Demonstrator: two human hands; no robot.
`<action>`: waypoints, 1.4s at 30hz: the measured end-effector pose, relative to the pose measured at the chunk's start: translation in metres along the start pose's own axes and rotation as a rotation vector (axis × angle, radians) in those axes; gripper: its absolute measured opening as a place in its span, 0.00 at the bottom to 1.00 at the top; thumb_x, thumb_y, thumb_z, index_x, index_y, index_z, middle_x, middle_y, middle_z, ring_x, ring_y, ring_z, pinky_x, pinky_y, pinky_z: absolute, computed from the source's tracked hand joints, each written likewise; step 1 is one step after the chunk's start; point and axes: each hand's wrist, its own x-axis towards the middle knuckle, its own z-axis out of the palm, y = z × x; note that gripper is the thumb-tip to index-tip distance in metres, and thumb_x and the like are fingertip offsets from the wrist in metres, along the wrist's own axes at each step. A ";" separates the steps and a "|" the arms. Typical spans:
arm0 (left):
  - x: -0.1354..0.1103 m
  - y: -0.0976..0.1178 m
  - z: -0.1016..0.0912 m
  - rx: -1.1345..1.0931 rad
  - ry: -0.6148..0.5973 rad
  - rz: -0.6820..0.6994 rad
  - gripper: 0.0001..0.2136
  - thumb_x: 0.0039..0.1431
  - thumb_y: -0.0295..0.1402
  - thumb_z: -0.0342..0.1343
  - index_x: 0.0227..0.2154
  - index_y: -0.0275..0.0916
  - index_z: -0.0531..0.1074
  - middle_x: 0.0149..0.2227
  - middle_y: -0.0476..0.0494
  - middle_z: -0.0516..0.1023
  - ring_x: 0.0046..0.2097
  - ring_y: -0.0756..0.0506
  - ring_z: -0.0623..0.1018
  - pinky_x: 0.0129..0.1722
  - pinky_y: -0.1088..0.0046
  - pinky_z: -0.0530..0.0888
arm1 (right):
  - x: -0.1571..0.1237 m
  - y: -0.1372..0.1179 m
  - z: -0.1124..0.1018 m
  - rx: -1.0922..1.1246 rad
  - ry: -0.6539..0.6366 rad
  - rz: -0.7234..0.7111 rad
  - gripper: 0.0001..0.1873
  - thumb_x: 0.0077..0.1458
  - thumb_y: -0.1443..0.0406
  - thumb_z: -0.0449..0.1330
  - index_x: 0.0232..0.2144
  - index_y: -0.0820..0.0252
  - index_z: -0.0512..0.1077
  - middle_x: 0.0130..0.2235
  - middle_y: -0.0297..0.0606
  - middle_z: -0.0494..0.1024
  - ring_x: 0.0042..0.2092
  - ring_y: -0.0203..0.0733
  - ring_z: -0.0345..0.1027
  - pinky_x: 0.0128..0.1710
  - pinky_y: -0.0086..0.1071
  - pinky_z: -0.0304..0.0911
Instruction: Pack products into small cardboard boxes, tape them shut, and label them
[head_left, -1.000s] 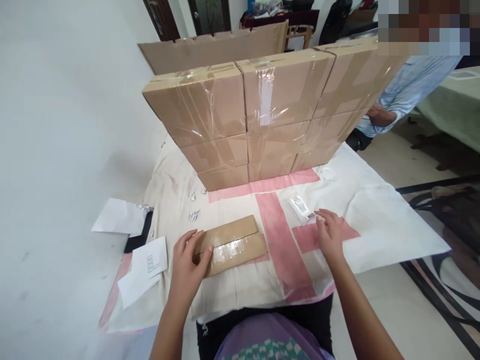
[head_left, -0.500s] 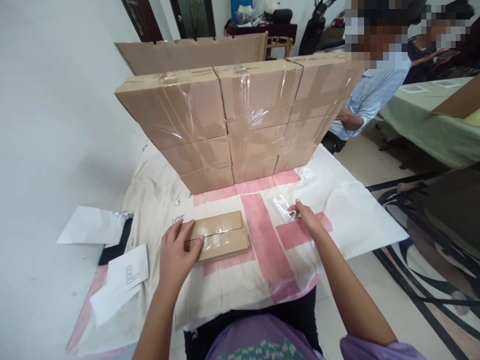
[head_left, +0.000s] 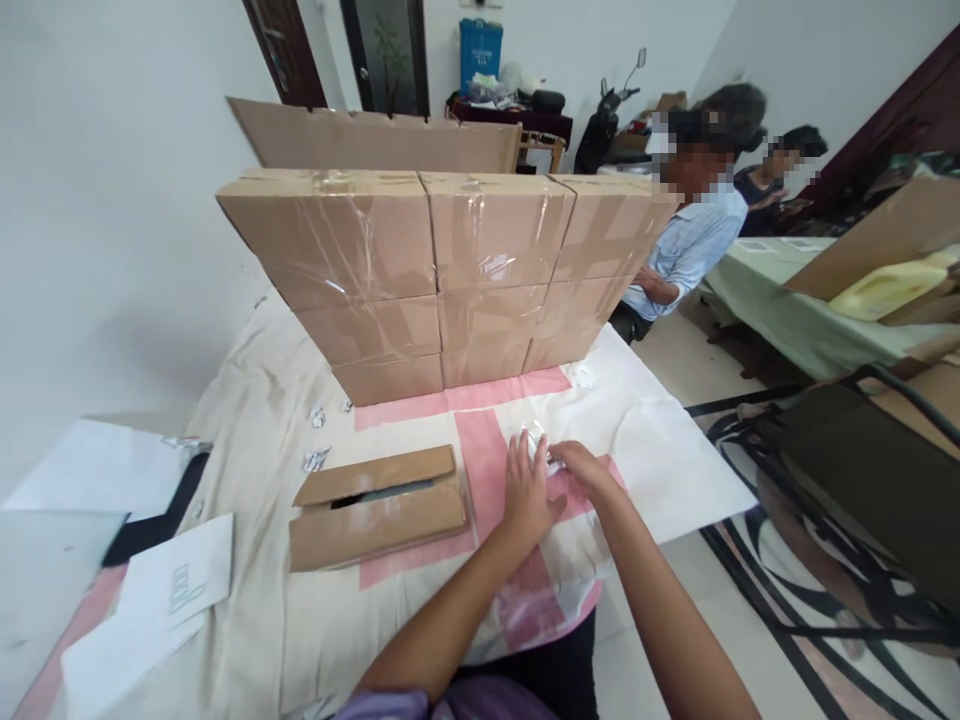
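My right hand (head_left: 585, 468) pinches what looks like a roll of clear tape (head_left: 535, 436), pale and shiny, above the cloth. Close beside it is my left hand (head_left: 527, 497), its fingers stretched towards the roll and partly covering it; whether they touch it I cannot tell. To the left of both hands lies a flat brown cardboard box (head_left: 382, 528). Its two top flaps stand slightly apart, with a dark gap between them, and shiny tape shows on the front flap.
Behind the hands stands a wall of taped cartons (head_left: 495, 265). Crumpled silvery scraps (head_left: 316, 459) and white paper sheets (head_left: 180, 575) lie to the left on the cloth-covered table (head_left: 262, 480). A person in a light blue shirt (head_left: 694, 245) is beyond the cartons at the right.
My left hand has left the cardboard box and moved right to the tape roll. The box's flaps have parted. My right hand still holds the roll, and the view has shifted.
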 end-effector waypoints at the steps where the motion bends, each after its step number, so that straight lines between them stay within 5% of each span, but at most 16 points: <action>1: 0.013 -0.011 0.002 -0.002 0.005 0.007 0.49 0.46 0.32 0.67 0.69 0.40 0.45 0.73 0.25 0.45 0.73 0.22 0.46 0.66 0.33 0.57 | -0.005 0.000 0.001 0.017 -0.011 0.013 0.20 0.51 0.50 0.64 0.21 0.60 0.70 0.22 0.30 0.72 0.25 0.35 0.63 0.27 0.30 0.60; 7: 0.028 -0.050 0.000 -0.035 0.006 0.066 0.52 0.42 0.37 0.68 0.68 0.39 0.46 0.66 0.26 0.60 0.67 0.29 0.63 0.66 0.46 0.63 | -0.028 -0.001 0.007 0.160 -0.013 0.145 0.24 0.46 0.45 0.63 0.22 0.60 0.71 0.23 0.37 0.75 0.26 0.40 0.66 0.28 0.33 0.59; 15: 0.024 -0.050 0.006 -0.029 0.024 0.083 0.53 0.40 0.38 0.70 0.68 0.41 0.47 0.65 0.29 0.61 0.65 0.29 0.64 0.65 0.45 0.64 | -0.049 -0.002 0.006 0.148 0.102 0.156 0.27 0.47 0.41 0.62 0.24 0.59 0.73 0.27 0.36 0.76 0.32 0.44 0.67 0.34 0.34 0.61; 26: 0.026 -0.048 0.004 -0.034 0.043 0.059 0.49 0.44 0.42 0.69 0.67 0.39 0.50 0.64 0.29 0.63 0.63 0.30 0.65 0.64 0.48 0.65 | -0.061 0.019 0.010 0.107 0.219 0.252 0.28 0.45 0.42 0.68 0.15 0.55 0.67 0.18 0.37 0.73 0.23 0.43 0.65 0.28 0.36 0.56; 36: 0.026 -0.049 0.005 -0.044 0.057 0.076 0.48 0.46 0.46 0.68 0.67 0.38 0.51 0.64 0.30 0.62 0.64 0.32 0.64 0.65 0.50 0.64 | -0.062 0.025 0.018 0.316 0.181 0.187 0.28 0.48 0.49 0.70 0.16 0.54 0.58 0.17 0.31 0.70 0.23 0.37 0.61 0.24 0.31 0.49; 42: 0.025 -0.047 0.001 -0.041 0.041 0.072 0.47 0.48 0.48 0.67 0.67 0.40 0.51 0.64 0.32 0.62 0.65 0.32 0.64 0.64 0.48 0.64 | -0.063 0.039 0.021 0.463 0.134 0.121 0.27 0.51 0.53 0.70 0.20 0.56 0.57 0.26 0.32 0.76 0.22 0.30 0.54 0.25 0.30 0.49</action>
